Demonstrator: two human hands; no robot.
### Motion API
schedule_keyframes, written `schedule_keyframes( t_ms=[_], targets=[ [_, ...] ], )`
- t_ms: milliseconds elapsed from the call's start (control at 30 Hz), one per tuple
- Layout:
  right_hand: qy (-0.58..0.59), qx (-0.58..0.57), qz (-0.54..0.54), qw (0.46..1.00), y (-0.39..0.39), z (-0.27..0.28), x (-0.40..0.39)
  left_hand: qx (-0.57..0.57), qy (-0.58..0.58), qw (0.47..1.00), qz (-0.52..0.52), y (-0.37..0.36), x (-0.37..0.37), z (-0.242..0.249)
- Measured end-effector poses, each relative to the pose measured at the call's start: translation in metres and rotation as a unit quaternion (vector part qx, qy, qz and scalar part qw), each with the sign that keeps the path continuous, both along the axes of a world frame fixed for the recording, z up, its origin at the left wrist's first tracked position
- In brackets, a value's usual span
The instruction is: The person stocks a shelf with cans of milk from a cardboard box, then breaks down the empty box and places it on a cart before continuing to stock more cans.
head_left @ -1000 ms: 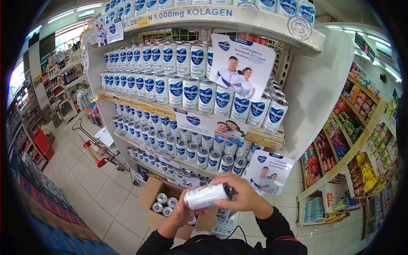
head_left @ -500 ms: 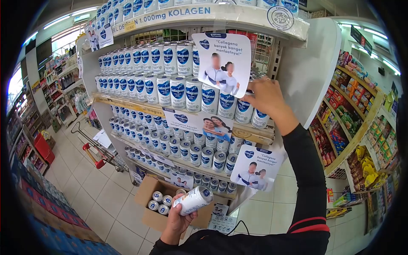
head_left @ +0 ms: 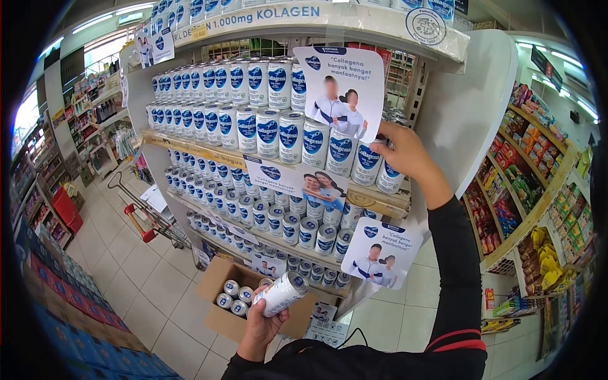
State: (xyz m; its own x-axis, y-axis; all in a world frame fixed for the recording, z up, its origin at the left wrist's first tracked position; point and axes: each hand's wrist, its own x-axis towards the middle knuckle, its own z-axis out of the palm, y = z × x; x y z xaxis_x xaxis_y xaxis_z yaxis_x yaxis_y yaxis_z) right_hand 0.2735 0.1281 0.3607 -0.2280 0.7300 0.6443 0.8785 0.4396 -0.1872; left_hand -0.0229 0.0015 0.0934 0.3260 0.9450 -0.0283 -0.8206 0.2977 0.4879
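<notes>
My left hand (head_left: pixel 265 326) holds a white can (head_left: pixel 282 294), tilted, above an open cardboard box (head_left: pixel 218 277) with several silver-topped cans (head_left: pixel 238 308) inside. At the right end of the upper shelf, my right hand (head_left: pixel 400 149) is at the front row of blue-and-white cans (head_left: pixel 367 163), thumb and fingers bent around the upper part of a can beside the hanging card (head_left: pixel 339 88). The fingertips are partly hidden, so its hold cannot be made out. Rows of the same cans stand two high to the left.
A printed card (head_left: pixel 382 252) sticks out from the lower shelf's right end. The white side panel (head_left: pixel 472 107) rises right of my arm. A trolley (head_left: pixel 149 221) stands on the tiled floor at left. Snack shelves (head_left: pixel 519 183) are at far right.
The view has shifted slightly. My right hand has moved a little down and forward of the hanging card's edge, fingers more bent. My left hand still holds the can over the box.
</notes>
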Motion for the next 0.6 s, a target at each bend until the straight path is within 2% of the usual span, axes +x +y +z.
schedule_keyframes(
  t_ms=[100,167,200,267,467,600],
  targets=[
    [0.011,0.023,0.009,1.000,-0.013,0.003,-0.001,-0.002,0.011,1.000,0.002,0.001,0.001,0.002],
    [-0.089,0.168,-0.164,0.968,-0.028,0.002,0.001,-0.004,0.008,1.000,-0.001,0.003,0.000,0.001],
    [-0.091,0.168,-0.162,0.968,-0.030,0.001,0.003,-0.006,0.006,1.000,-0.004,0.003,0.001,0.000],
    [-0.042,0.031,-0.188,0.981,-0.034,-0.003,0.005,-0.005,0.003,1.000,-0.002,0.005,0.003,0.001],
    [-0.042,0.086,-0.137,0.986,-0.035,-0.009,0.009,0.030,-0.003,1.000,0.004,0.013,0.012,0.019],
    [-0.035,0.062,-0.131,0.989,-0.039,-0.006,0.009,0.028,-0.034,0.999,-0.002,0.018,0.020,0.031]
  ],
)
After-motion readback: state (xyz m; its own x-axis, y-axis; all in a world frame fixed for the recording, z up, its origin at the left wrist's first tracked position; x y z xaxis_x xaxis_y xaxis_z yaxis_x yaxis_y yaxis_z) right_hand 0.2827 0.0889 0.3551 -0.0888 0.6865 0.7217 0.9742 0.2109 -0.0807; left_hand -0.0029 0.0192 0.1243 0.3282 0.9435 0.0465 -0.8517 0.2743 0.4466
